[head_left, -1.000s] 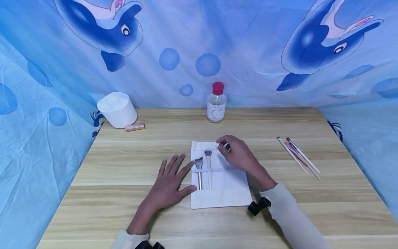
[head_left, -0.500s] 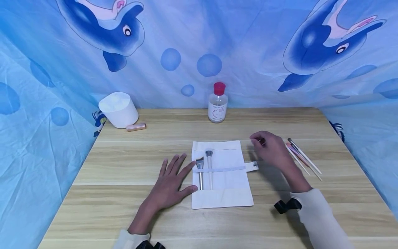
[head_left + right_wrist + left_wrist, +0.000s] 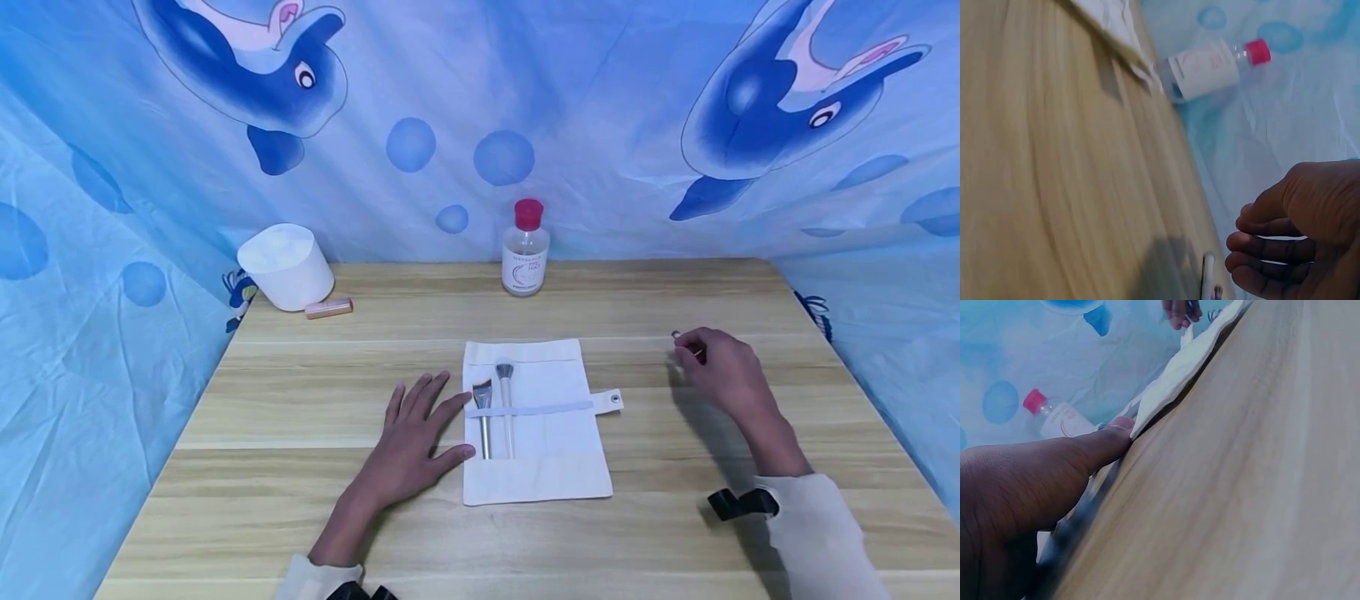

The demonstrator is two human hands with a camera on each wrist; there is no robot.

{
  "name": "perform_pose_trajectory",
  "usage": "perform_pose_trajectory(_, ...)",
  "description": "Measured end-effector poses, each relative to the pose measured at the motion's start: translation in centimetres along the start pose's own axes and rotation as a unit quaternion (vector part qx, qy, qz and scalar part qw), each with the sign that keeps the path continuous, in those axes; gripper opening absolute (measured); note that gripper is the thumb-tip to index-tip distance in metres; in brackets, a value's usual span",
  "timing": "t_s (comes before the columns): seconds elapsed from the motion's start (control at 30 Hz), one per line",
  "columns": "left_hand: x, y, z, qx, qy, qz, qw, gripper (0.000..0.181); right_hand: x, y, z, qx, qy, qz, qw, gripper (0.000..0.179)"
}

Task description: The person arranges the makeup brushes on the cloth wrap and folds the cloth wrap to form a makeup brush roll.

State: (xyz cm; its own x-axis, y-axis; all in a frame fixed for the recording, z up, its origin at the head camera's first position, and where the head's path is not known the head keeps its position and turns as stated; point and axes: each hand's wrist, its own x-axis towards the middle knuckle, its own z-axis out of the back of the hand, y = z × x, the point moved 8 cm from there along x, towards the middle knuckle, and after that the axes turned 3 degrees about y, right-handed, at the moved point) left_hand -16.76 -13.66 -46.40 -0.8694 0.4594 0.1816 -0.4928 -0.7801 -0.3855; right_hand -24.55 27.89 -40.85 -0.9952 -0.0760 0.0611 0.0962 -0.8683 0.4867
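Right grip (image 3: 723, 371) is over the loose brushes (image 3: 1208, 276) at the right of the surface (image 3: 300, 408), fingers loosely curled; we see nothing held. In the right wrist view the brush ends sit just beside our fingertips, apart from them; in the head view the grip hides most of them. Left grip (image 3: 408, 458) is flat, fingers spread, index and thumb touching the white brush roll (image 3: 536, 480) at its left edge. Two tucked brushes (image 3: 505, 370) lie under its band (image 3: 566, 408), just right of our left grip.
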Motion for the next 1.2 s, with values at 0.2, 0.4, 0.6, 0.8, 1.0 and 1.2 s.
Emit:
perform_pose_trajectory(0.2, 0.1, -0.1, 0.1, -0.052, -0.001, -0.005, 0.9986, 0.070, 0.0, -1.6, -0.1, -0.032, -0.002, -0.015, 0.9994, 0.022)
perform_pose_trajectory(0.4, 0.3, -0.4, 0.1, -0.107, -0.003, -0.018, 0.9941, 0.068, 0.0, -2.7, -0.7, -0.052, -0.008, -0.037, 0.9979, 0.020)
perform_pose_trajectory(0.6, 0.5, -0.6, 0.1, -0.129, -0.005, -0.021, 0.9914, 0.065, 0.1, -3.2, -0.8, -0.062, -0.018, -0.048, 0.9968, 0.018)
perform_pose_trajectory(0.8, 0.8, -0.4, 0.2, -0.154, -0.010, 0.000, 0.9880, 0.058, 0.2, -3.1, -0.8, -0.054, -0.016, -0.047, 0.9973, 0.017)
perform_pose_trajectory(1.0, 0.8, 0.1, -0.2, -0.178, -0.001, 0.032, 0.9834, 0.051, 0.1, -3.1, -1.2, -0.049, -0.006, -0.062, 0.9969, 0.017)
perform_pose_trajectory(1.2, 0.6, 0.1, -0.1, -0.186, 0.000, 0.047, 0.9815, 0.048, 0.2, -3.2, -1.7, -0.052, -0.001, -0.055, 0.9971, 0.015)
